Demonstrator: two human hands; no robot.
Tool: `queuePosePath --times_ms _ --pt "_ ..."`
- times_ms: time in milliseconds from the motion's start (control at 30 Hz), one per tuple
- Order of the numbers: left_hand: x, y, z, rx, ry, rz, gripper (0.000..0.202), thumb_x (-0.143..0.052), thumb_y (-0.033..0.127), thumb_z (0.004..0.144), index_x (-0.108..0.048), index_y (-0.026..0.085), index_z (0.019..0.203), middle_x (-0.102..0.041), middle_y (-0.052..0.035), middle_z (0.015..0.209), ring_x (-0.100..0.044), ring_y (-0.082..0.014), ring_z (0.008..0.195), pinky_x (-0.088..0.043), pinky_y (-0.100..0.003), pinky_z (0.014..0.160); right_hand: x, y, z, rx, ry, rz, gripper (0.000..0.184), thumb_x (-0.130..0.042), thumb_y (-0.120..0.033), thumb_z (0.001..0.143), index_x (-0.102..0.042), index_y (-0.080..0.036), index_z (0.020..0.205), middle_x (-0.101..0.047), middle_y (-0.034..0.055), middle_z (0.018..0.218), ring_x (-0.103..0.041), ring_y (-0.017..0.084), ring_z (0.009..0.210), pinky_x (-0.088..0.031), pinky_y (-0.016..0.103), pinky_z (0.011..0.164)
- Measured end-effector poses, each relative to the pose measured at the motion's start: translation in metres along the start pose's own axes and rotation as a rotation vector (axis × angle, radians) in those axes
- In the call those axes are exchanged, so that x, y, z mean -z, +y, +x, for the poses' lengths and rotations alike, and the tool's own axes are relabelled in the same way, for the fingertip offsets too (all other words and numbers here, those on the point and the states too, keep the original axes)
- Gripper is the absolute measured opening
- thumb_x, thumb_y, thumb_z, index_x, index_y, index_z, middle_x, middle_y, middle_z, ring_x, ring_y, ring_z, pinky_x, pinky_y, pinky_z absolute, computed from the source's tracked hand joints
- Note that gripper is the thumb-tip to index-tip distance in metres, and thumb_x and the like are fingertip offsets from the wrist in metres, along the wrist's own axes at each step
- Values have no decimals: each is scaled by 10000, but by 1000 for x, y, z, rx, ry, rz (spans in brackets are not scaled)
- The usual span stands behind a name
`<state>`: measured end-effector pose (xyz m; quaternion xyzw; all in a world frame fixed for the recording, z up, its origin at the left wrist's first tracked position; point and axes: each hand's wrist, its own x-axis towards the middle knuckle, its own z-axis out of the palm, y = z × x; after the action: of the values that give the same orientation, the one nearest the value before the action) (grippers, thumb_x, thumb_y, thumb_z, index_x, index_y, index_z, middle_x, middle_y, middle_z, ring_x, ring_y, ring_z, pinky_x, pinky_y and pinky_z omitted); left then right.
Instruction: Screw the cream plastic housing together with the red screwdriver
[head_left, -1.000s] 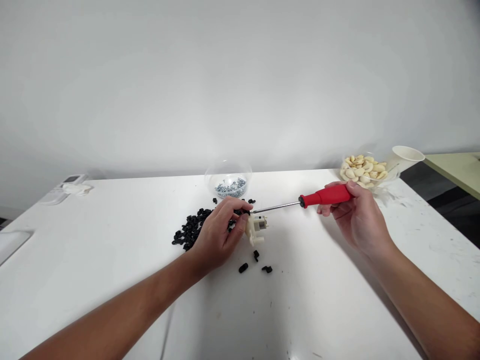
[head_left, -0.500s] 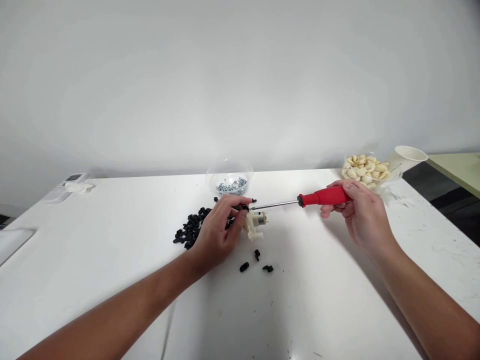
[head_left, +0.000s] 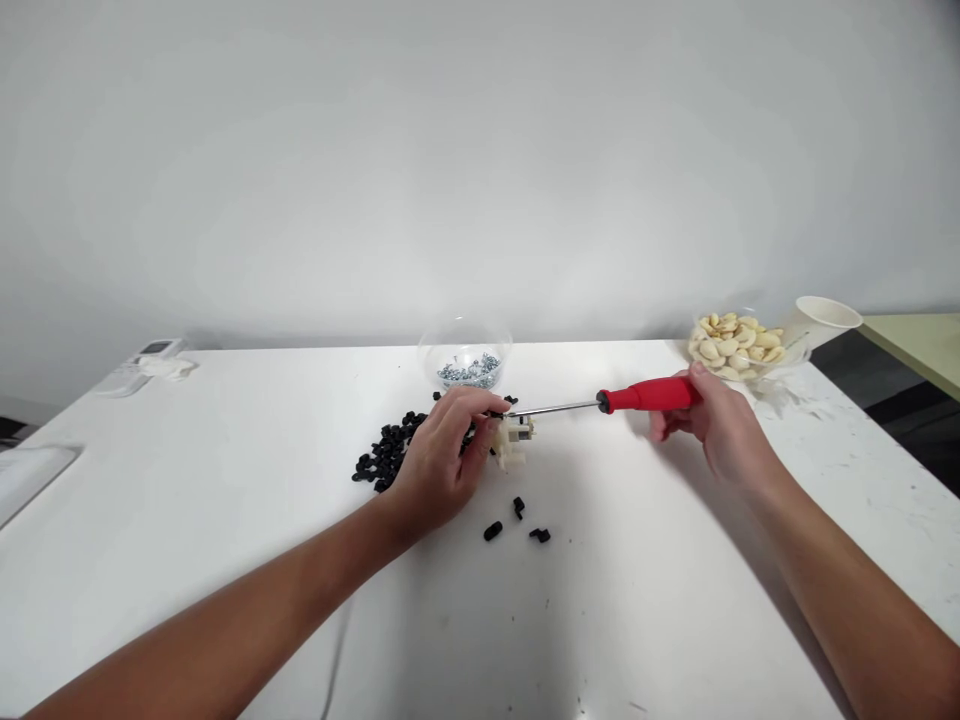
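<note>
My left hand [head_left: 442, 455] is closed around a small cream plastic part with a metal motor [head_left: 513, 440], holding it on the white table [head_left: 225, 480]. My right hand [head_left: 712, 420] grips the red handle of a screwdriver [head_left: 649, 394]. Its steel shaft runs left and its tip meets the top of the part by my left fingertips. A heap of small black plastic pieces [head_left: 390, 455] lies just left of my left hand. Three loose black pieces [head_left: 517, 522] lie on the table below the part.
A clear bowl of silver screws [head_left: 466, 362] stands behind the part. A clear bowl of cream plastic pieces [head_left: 739, 340] and a white paper cup [head_left: 821, 315] sit at the back right. A white remote [head_left: 146, 358] lies at the back left. The table's right edge drops off near a green surface [head_left: 915, 345].
Both hands stay on the part and the screwdriver. The right hand's fingers have shifted around the red handle, and the view has drifted slightly.
</note>
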<state>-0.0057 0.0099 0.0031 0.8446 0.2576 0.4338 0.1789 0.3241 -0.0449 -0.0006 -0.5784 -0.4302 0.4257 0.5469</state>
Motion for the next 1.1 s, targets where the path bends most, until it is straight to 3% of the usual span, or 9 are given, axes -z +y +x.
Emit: queuePosePath --times_ms 67,133,233,367,433,600,667,833,1100 --pt "-1 0 0 28 11 11 249 -506 98 1052 -582 219 1256 -670 -86 1139 -651 -208 1068 -586 -370 904 -2 -1 1 29 -53 96 404 -533 -557 966 -742 -215 1011 -770 101 879 -701 285 728 -569 407 604" --pt "-1 0 0 65 32 18 234 -506 116 1059 -584 218 1254 -665 -86 1148 -651 -204 1057 -595 -354 871 -3 -3 0 53 -69 136 350 -552 -518 955 -731 -240 1070 -780 97 995 -716 302 832 -585 413 637" --pt "-1 0 0 77 33 16 230 -501 117 1064 -589 217 1252 -664 -83 1151 -649 -201 1073 -594 -347 877 -2 -4 -1 58 -31 73 373 -575 -563 990 -727 -231 915 -751 79 826 -676 260 739 -564 386 666" --pt "-1 0 0 82 22 9 232 -495 121 1068 -594 221 1252 -665 -83 1144 -650 -204 1067 -595 -357 881 3 0 1 10 48 -84 519 -578 -632 992 -607 -236 657 -583 34 531 -598 226 589 -521 369 647" --pt "-1 0 0 94 28 11 226 -498 124 1068 -595 222 1248 -667 -81 1146 -650 -203 1065 -596 -354 876 2 1 2 0 27 -74 480 -567 -621 989 -621 -237 707 -601 38 536 -604 237 582 -511 377 616" --pt "-1 0 0 83 28 12 244 -501 100 1060 -593 219 1253 -665 -76 1142 -646 -195 1058 -587 -343 878 -4 -3 0 66 -99 171 207 -549 -460 964 -622 -270 1002 -757 53 864 -697 274 744 -533 409 666" --pt "-1 0 0 54 25 14 253 -501 92 1056 -592 220 1254 -666 -77 1134 -646 -200 1060 -583 -363 903 -4 -4 -2 100 -49 129 184 -585 -457 972 -611 -275 955 -734 31 825 -678 254 723 -519 395 669" --pt "0 0 0 3 27 32 266 -495 82 1051 -592 225 1253 -674 -81 1128 -650 -217 1083 -574 -401 948 -3 -4 -6 136 109 -213 491 -531 -648 1015 -533 -259 714 -520 -3 548 -475 191 542 -373 356 555" --pt "0 1 1 2 30 32 296 -507 49 1041 -590 221 1267 -671 -75 1130 -647 -197 1074 -577 -363 921 -3 -6 -2 103 12 60 266 -636 -551 919 -605 -289 889 -679 34 712 -621 263 667 -463 407 648"
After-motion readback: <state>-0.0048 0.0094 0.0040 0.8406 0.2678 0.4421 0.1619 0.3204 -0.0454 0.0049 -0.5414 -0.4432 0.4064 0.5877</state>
